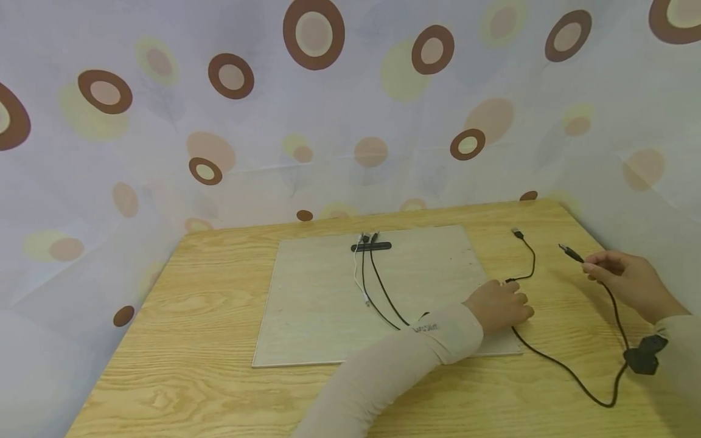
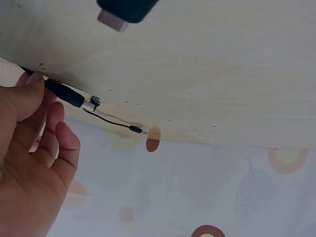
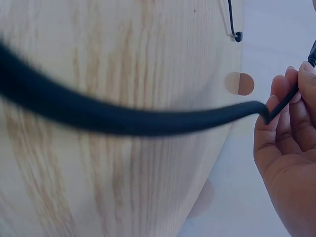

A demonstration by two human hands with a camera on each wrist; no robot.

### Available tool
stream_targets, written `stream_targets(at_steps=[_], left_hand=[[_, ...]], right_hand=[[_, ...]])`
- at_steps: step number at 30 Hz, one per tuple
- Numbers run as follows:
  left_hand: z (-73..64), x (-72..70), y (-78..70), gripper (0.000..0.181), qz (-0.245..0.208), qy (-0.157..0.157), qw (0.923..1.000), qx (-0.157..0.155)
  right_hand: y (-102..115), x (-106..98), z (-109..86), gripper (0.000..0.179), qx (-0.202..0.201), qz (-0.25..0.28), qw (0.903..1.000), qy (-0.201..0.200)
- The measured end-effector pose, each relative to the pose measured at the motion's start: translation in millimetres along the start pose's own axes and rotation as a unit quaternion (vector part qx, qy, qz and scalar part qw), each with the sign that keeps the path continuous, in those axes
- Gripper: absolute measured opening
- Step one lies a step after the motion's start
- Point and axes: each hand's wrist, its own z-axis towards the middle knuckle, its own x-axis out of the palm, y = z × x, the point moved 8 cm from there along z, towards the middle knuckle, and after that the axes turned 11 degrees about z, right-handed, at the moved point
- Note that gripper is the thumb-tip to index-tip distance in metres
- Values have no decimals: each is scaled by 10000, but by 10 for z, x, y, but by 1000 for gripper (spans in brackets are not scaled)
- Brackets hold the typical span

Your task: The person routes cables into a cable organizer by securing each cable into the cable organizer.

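In the head view my left hand (image 1: 497, 304) is over the board's right edge. The left wrist view shows it pinching a black cable plug (image 2: 66, 94) with a silver tip. Just past that tip lies one end of a short black cable (image 1: 533, 258), whose other end is a USB plug (image 1: 517, 233). On the right, my right hand (image 1: 630, 280) pinches a black cable (image 1: 616, 310) just behind its metal-tipped plug (image 1: 572, 252), raised above the table. That cable loops down and back towards my left hand. The right wrist view has it crossing close to the camera.
A pale board (image 1: 312, 304) lies on the wooden table (image 1: 181, 328). On its far part, a black cable holder (image 1: 383, 246) holds several cable ends, including a white cable (image 1: 358, 277). A USB-C plug (image 2: 113, 19) looms close in the left wrist view. A patterned curtain (image 1: 328, 121) hangs behind.
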Motion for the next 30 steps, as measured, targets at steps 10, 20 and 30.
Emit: stream_targets(at_steps=[10, 20, 30], left_hand=[[23, 30, 17, 27, -4, -300, 9995, -117], [40, 50, 42, 26, -60, -490, 9986, -207], [-28, 98, 134, 22, -716, -430, 9965, -94]], right_hand=[[-44, -18, 3, 27, -55, 31, 10000, -20], [-28, -87, 0, 37, 202, -548, 9979, -270], [-7, -124, -12, 38, 291, -564, 9966, -525]])
